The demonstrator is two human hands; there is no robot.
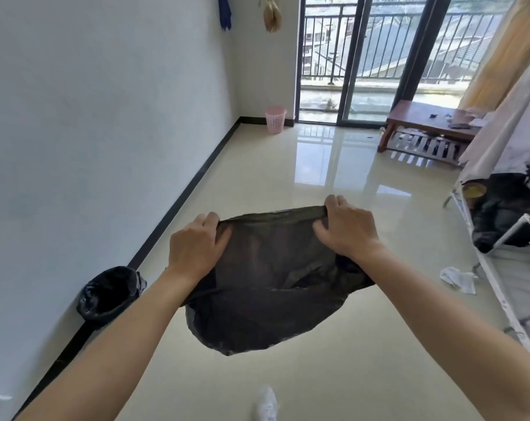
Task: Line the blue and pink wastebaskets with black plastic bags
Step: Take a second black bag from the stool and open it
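Left hand [197, 250] and right hand [349, 229] grip thin, crinkled black bag [266, 287], pink lattice wastebasket [276, 119] far

A single wide-angle camera worn on the person's head looks forward and steeply down over both outstretched bare forearms. Nearest the lens are the left hand [197, 247] and right hand [347, 227], spread across the middle of the frame. Beyond them the view runs along the glossy cream tiled floor [288, 165] towards the dark-framed glass balcony door [355, 59] at the far end. The plain white wall [90, 117] fills the left side, bowed by the lens. At the bottom edge a white shoe [266, 405] shows directly below the camera.
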